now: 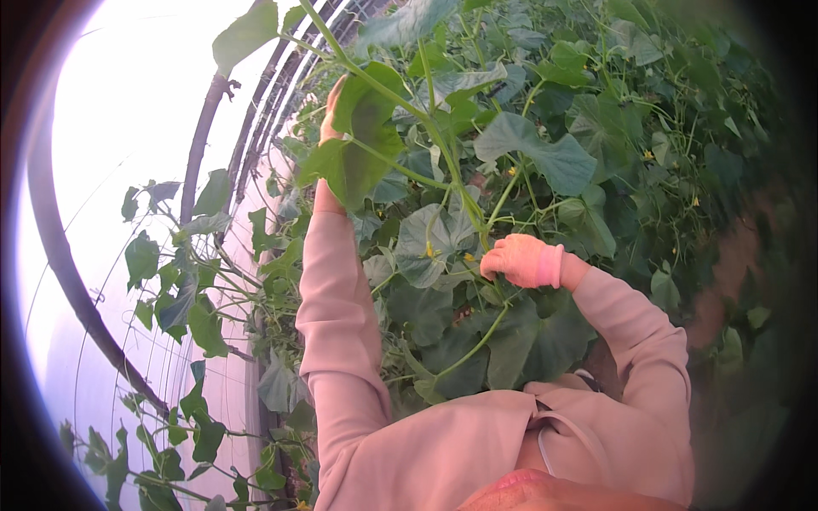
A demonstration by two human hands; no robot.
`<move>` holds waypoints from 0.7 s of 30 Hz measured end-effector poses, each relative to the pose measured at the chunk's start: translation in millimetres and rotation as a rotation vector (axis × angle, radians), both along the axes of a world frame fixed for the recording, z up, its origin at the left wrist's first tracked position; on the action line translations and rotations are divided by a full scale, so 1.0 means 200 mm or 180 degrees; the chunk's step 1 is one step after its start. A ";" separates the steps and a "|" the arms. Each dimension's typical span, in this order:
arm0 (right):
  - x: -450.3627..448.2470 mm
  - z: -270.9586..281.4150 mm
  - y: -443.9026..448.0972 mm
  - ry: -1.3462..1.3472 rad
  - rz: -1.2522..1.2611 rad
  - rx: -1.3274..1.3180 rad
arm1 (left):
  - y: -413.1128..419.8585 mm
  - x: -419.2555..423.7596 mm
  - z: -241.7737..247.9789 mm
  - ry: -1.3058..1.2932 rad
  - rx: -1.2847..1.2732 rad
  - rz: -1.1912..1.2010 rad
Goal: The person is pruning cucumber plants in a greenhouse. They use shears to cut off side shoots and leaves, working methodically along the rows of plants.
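My right hand (521, 260), in an orange-pink knit glove, is closed around a cucumber vine stem (476, 214) near its lower part. Thick and pale green, the stem runs up and left from the glove, with broad leaves branching off it. My left hand (332, 115) is raised at the upper left, mostly behind a large cucumber leaf (369, 115); its fingers are hidden, so its hold cannot be told. Small yellow flowers (429, 250) show just left of my right hand.
Dense vines (594, 128) with leaves and yellow flowers fill the right side. At the left, bright plastic sheeting (121, 211) stretches over curved greenhouse poles (70, 281), with thin wires and more vines (204, 319) beside it. Bare soil (728, 274) shows at the right.
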State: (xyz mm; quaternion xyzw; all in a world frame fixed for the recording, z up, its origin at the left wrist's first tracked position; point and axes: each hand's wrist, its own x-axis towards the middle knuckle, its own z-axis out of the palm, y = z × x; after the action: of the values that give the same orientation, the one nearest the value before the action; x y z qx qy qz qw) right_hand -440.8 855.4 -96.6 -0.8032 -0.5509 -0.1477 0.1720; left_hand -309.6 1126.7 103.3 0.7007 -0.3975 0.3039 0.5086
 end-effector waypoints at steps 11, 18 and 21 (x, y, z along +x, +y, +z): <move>-0.06 -0.14 0.05 -0.0042 -0.0092 0.1112 | -0.06 0.02 -0.18 0.1509 -0.0957 -0.1015; -0.09 -0.16 0.11 0.0254 -0.0564 0.1616 | -0.01 0.02 -0.35 0.1656 -0.1241 -0.0807; -0.11 -0.16 0.13 0.0202 -0.0510 0.1830 | -0.01 0.02 -0.40 0.1725 -0.1289 -0.0834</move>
State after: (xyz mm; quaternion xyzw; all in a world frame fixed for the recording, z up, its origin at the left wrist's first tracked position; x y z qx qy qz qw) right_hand -463.4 882.0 -128.2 -0.7667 -0.4158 -0.2856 0.3972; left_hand -305.7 1123.7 23.6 0.5840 -0.2663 0.1119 0.7586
